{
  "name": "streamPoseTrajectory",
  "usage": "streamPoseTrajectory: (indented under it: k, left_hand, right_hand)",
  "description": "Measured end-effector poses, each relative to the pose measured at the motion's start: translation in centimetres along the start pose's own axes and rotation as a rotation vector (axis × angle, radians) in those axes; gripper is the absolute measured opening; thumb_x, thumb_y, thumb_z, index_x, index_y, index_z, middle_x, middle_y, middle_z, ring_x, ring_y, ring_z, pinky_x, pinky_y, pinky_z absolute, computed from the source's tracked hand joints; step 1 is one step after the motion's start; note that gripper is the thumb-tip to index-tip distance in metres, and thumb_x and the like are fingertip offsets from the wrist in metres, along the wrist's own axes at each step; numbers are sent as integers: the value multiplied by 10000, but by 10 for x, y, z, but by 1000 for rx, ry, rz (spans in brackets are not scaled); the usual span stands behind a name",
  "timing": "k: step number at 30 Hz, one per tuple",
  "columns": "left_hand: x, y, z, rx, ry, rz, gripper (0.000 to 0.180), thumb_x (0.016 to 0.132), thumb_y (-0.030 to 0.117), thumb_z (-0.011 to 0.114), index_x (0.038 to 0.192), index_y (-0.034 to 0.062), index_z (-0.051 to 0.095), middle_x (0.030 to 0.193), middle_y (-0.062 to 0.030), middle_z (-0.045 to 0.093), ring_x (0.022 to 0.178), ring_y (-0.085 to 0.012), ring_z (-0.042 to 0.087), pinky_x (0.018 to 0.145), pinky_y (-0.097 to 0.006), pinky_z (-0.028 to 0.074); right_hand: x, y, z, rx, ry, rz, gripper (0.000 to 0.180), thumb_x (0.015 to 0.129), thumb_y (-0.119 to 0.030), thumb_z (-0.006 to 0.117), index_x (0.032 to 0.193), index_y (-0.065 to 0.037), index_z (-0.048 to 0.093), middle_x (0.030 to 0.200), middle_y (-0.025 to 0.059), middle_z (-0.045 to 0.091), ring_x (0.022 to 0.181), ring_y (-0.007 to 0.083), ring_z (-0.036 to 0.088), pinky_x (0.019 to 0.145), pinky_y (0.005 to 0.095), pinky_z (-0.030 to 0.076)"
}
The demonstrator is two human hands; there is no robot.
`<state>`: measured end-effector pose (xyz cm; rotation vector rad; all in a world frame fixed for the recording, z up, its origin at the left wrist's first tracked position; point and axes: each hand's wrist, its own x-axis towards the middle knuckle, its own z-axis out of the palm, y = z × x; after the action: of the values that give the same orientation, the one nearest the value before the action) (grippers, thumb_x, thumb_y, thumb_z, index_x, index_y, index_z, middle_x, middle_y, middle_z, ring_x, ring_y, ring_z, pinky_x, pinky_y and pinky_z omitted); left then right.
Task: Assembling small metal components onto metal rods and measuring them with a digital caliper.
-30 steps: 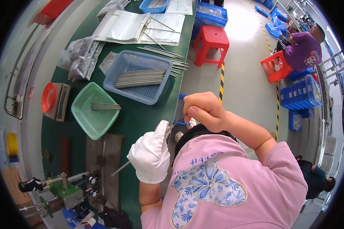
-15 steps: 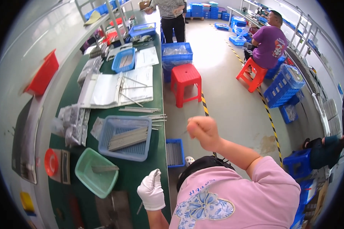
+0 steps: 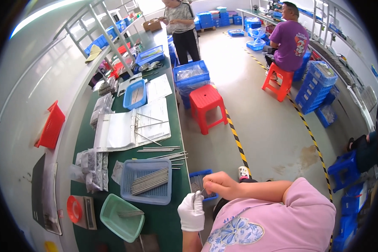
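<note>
Two hands at 6 o'clock, off the tabletop (image 3: 164, 218) edge. Gloved left hand (image 3: 192, 212) fisted around one thin metal rod (image 3: 198, 195); bare right hand (image 3: 219, 185) pinches its upper end. One blue basket (image 3: 147, 181) of rods, one green tray (image 3: 122, 217) at 8 o'clock.

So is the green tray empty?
No, the green tray has a small bunch of thin metal rods lying in it, next to the blue basket.

Left hand (image 3: 192, 211): white-gloved, at the green bench's (image 3: 172, 218) edge.
Right hand (image 3: 217, 185): bare, pinching a thin metal rod (image 3: 198, 194).
Blue basket (image 3: 147, 182): holds grey rods.
</note>
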<state>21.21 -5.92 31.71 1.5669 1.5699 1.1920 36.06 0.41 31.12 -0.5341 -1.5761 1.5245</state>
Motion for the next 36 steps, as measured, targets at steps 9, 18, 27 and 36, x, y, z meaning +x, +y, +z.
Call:
streamPoseTrajectory:
  k: [9, 18, 27, 36]
  left_hand:
    - [85, 46, 96, -51, -34, 220, 93, 826, 19, 498, 889, -1, 563, 712, -138, 583, 574, -245, 570, 534, -296, 444]
    - [156, 72, 189, 15, -162, 283, 105, 797, -16, 518, 894, -4, 557, 712, -128, 574, 562, -263, 564, 514, -291, 437]
    - [209, 65, 218, -108, -128, 73, 64, 810, 17, 545, 852, -18, 578, 713, -80, 584, 603, -100, 538, 574, -233, 444]
    - [289, 20, 199, -6, -186, 113, 92, 725, 11, 644, 808, 23, 606, 682, -86, 547, 574, -188, 541, 530, -274, 433]
  right_hand:
    - [13, -40, -134, -242, 218, -101, 180, 820, -44, 468, 646, 1, 472, 553, 70, 443, 494, 144, 403, 464, 285, 347]
    - [25, -44, -254, -266, 254, -156, 142, 789, -26, 479, 653, 15, 475, 542, 83, 426, 462, 165, 383, 440, 292, 325]
    - [43, -34, -303, -309, 261, -49, 188, 825, -68, 462, 660, 18, 483, 554, 105, 451, 490, 195, 426, 473, 309, 354]
    - [134, 39, -308, -207, 37, 257, 270, 874, -165, 439, 674, 2, 512, 583, 95, 517, 528, 186, 482, 527, 295, 385]
